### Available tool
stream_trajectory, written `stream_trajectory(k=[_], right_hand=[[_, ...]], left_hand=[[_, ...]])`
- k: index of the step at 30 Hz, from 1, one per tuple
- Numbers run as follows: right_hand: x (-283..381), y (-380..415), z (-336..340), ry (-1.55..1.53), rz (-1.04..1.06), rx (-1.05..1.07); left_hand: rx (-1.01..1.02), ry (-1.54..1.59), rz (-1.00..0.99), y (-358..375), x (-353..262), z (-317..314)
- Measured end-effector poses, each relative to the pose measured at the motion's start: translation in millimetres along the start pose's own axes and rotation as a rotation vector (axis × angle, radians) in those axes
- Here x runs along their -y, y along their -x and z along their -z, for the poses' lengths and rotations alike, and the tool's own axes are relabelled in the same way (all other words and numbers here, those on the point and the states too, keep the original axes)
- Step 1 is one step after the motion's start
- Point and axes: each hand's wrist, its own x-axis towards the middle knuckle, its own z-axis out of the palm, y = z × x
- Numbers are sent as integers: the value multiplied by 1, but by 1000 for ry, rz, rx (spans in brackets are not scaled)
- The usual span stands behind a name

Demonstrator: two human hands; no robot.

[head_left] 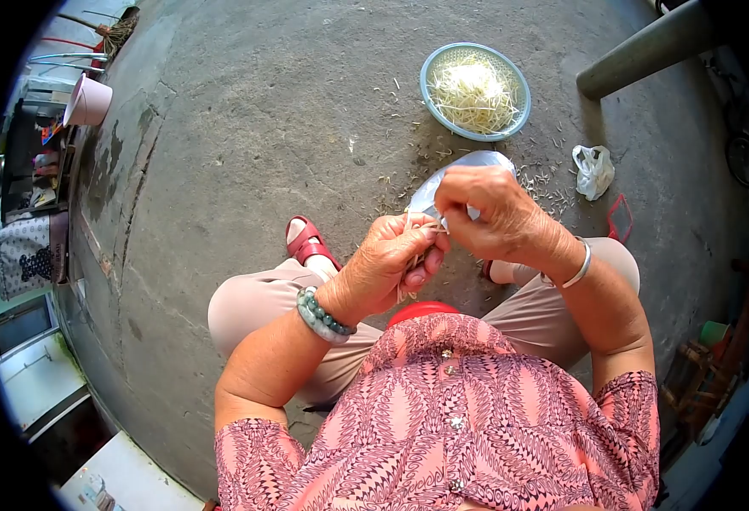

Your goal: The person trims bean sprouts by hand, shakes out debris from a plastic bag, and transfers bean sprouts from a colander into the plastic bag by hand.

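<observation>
My left hand (391, 251) is closed around a small bunch of bean sprouts (412, 223), whose thin pale strands stick out above and below the fingers. Close beside it, my right hand (489, 209) has its fingers pinched together at the end of a sprout by my left fingertips. Partly hidden beneath the hands is a whitish plastic bag (443, 180). Farther out on the floor stands a light blue round basket (426, 95) heaped with bean sprouts (474, 92).
Small scraps (545, 183) lie scattered on the concrete floor (264, 128). A knotted white plastic bag (594, 172) sits right of them, near a red-framed object (620, 218). A grey post (639, 55) rises at upper right; a pink bucket (89, 100) stands at left.
</observation>
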Motion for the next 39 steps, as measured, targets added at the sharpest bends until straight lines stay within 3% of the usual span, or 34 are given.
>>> stream_trajectory(k=[3, 5, 7, 8, 11, 12, 15, 19, 27, 39], right_hand=[[1, -4, 2, -10, -123, -199], [6, -8, 13, 165, -384, 39], [-7, 0, 4, 247, -237, 56], [-12, 3, -2, 287, -162, 63], [-7, 8, -16, 286, -27, -95], [-8, 9, -16, 290, -25, -84], [-8, 6, -10, 223, -105, -44], [6, -2, -7, 154, -68, -206], [24, -3, -17, 199, 138, -169], [18, -2, -28, 341, 271, -169]], left_hand=[[-11, 154, -21, 0, 0, 2], [-44, 253, -59, 0, -2, 3], [-84, 316, -110, 1, -7, 4], [26, 392, -140, 0, -6, 14], [-14, 430, -215, 2, -13, 8], [67, 463, -245, 2, -14, 12], [-24, 522, -270, 2, -17, 7], [-77, 568, -291, 2, -18, 6], [-37, 642, -319, 1, -16, 9], [-56, 704, -417, 1, -26, 13]])
